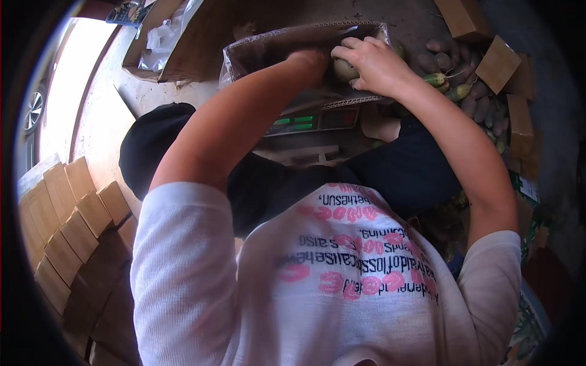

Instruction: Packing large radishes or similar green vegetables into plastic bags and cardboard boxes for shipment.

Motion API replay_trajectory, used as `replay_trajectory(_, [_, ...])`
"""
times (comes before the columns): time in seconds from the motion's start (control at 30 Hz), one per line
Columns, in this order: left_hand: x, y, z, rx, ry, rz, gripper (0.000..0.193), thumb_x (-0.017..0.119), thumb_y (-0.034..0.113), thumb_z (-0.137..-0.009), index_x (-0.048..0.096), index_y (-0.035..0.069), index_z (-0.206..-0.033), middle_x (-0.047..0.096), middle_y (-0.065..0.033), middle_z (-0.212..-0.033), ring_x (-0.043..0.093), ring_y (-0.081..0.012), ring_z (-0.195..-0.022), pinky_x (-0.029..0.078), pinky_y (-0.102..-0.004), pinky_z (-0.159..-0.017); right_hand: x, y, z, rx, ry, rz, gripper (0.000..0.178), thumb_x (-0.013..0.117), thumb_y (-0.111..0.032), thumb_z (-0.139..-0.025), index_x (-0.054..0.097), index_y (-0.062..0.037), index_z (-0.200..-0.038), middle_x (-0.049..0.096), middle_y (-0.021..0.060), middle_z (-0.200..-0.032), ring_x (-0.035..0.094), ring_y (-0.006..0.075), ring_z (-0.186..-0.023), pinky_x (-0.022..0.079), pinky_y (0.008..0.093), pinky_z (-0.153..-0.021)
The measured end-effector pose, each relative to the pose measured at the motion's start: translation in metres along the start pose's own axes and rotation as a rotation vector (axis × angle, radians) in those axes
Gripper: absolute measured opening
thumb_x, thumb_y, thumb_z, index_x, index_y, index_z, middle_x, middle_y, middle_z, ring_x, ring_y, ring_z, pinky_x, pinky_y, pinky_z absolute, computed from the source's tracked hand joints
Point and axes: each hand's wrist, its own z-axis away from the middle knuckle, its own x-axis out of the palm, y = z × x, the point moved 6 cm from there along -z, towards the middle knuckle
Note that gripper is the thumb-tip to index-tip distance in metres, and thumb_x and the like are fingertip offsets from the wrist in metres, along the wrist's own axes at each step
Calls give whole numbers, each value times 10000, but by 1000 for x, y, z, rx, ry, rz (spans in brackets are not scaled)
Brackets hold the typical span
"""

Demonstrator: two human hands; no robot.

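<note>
An open cardboard box (368, 93) stands in front of me, with clear plastic film along its left side. My right hand (366, 61) is closed over a round, pale greenish vegetable (345, 71) at the box's right end. Its exact kind does not show. My left hand (310, 60) reaches down inside the box, its fingers hidden in shadow. Just under the near side of the box is a digital scale (332, 120) with lit green figures.
Several green radishes (458, 93) and dark, long root vegetables (482, 107) lie on the floor at right, beside loose cardboard pieces (498, 66). Another cardboard box (143, 74) with white plastic bags (160, 46) stands back left. Folded cartons (78, 235) are stacked at lower left.
</note>
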Motion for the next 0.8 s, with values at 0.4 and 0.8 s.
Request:
replay_trajectory(0.4, [-17,-15,50,18,354,135,686,744,274,-771,434,58,-1344,606,-262,-1187,615,-405,-1116,513,-469,-953,58,-3,-20,-439,18,531,358,628,-99,-777,674,-172,-1124,578,118,-1149,609,311,-989,585,387,-746])
replay_trajectory(0.8, [-2,-26,36,-63,360,206,680,764,282,-757,464,80,-1332,590,-249,-1224,604,-397,-1141,505,-469,-964,76,-16,-26,-606,-141,545,326,578,-146,-852,666,-231,-1154,647,44,-1073,666,274,-910,560,375,-686])
